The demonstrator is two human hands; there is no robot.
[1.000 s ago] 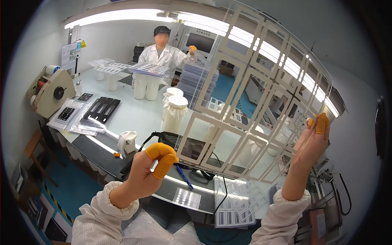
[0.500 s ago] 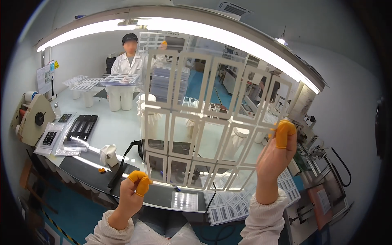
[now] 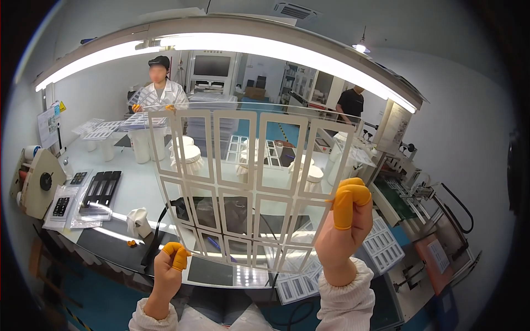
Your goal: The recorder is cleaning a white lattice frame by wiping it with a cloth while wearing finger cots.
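A clear sheet printed with rows of pale rectangular frames (image 3: pixel 255 192) stands tilted up in front of me, and the bench shows through it. My left hand (image 3: pixel 168 273), with orange finger covers, pinches its lower left corner. At its right edge my right hand (image 3: pixel 346 234) is closed on the sheet, orange covers on the fingers there too. Both hands are above the near edge of the bench. More framed sheets (image 3: pixel 378 248) lie low at the right, beyond my right forearm; part of that group is hidden behind the held sheet.
A lamp (image 3: pixel 232 44) spans overhead. On the bench are cloth-topped white containers (image 3: pixel 187 157), a black slotted tray (image 3: pixel 101 190), a white cloth-like bundle (image 3: pixel 138 222) and a round-knobbed device (image 3: pixel 44 182). A co-worker (image 3: pixel 160 91) handles a sheet across; another person (image 3: pixel 350 103) stands far right.
The sheet has come down and its top has tipped away, with my right hand moving down and left. My left hand is slightly lower. The co-worker has lowered a raised sheet.
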